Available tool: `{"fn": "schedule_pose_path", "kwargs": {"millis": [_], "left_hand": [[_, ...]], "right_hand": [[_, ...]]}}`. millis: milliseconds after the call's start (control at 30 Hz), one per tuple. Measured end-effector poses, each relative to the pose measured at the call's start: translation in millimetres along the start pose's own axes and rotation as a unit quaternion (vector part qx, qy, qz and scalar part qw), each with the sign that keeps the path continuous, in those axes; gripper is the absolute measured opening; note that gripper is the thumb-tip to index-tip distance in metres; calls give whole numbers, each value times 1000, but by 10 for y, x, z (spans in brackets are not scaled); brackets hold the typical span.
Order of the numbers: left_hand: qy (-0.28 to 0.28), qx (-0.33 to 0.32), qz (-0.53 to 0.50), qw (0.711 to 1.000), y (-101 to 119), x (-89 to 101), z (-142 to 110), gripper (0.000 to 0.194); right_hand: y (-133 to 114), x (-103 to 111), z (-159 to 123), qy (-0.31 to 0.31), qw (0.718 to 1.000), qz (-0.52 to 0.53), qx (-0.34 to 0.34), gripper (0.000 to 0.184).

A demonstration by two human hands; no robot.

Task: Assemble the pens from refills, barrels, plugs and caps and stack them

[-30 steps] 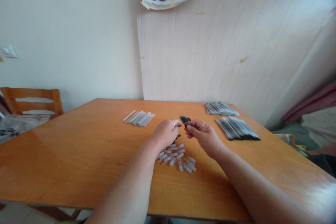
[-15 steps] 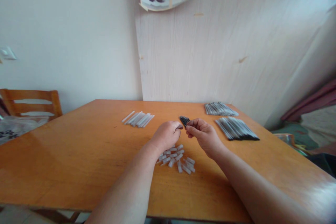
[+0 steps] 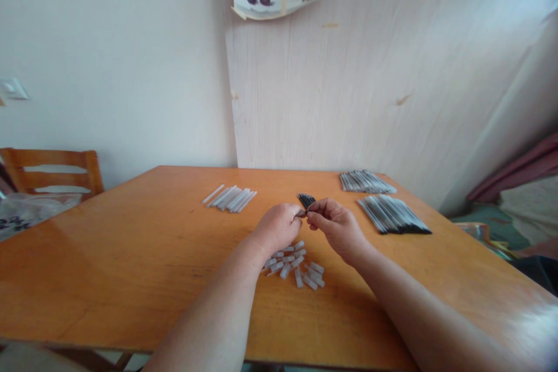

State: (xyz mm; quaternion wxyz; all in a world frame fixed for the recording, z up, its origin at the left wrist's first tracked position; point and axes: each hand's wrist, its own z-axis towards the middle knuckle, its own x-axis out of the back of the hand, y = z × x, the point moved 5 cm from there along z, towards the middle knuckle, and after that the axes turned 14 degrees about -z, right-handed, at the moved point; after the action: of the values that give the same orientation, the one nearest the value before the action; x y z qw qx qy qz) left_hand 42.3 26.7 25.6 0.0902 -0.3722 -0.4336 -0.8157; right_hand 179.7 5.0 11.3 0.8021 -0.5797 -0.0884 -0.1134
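My left hand (image 3: pixel 282 225) is closed in a pinch, its fingertips meeting those of my right hand (image 3: pixel 335 225) over the middle of the table. Something small and dark shows where the fingertips meet; its kind is hidden by the fingers. My right hand's thumb and forefinger are also pressed together. Just beyond the fingers lies a small bundle of thin black sticks (image 3: pixel 306 200), partly covered by my right hand. Below the hands is a loose heap of short whitish translucent caps (image 3: pixel 298 261), and my left wrist hides part of it.
On the wooden table (image 3: pixel 108 256), several whitish tubes (image 3: pixel 231 198) lie at the back left. To the right lie a pile of clear, black-ended sticks (image 3: pixel 392 215) and a similar pile (image 3: pixel 367 181) behind it. A wooden chair (image 3: pixel 52 160) stands at the left.
Both hands have come slightly closer, so the gap between their fingertips has closed around the small dark thing. The piles on the table look the same.
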Motion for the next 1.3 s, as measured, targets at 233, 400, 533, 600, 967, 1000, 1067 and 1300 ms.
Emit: {"fn": "schedule_pose_path", "kwargs": {"millis": [233,400,533,600,967,1000,1067,1300], "left_hand": [[1,5,-1,1000,-9,-7,0,26],[3,-7,5,1000,-19,-18,3,26],[-1,-7,-2,1000,-17,-26,3,27],[-4,-3,-7,1000,-17,-31,1,27],[-11,10,-14,1000,-23,-40,3,23],[-11,12,-14,1000,-19,-39,3,22],[-10,14,-14,1000,-8,-35,4,21],[24,17,-49,998,35,2,-8,17]], "right_hand": [[-25,-13,-2,-4,1000,-11,-1,24],[12,-24,7,-6,1000,-5,22,22],[21,-20,4,3,1000,-17,24,22],[15,-20,2,6,999,-25,24,22],[15,-25,-14,-2,998,-60,34,18],[18,-25,-13,-2,998,-59,36,18],[29,-23,-9,-2,998,-60,35,18],[7,0,5,-10,999,-43,31,16]]}}
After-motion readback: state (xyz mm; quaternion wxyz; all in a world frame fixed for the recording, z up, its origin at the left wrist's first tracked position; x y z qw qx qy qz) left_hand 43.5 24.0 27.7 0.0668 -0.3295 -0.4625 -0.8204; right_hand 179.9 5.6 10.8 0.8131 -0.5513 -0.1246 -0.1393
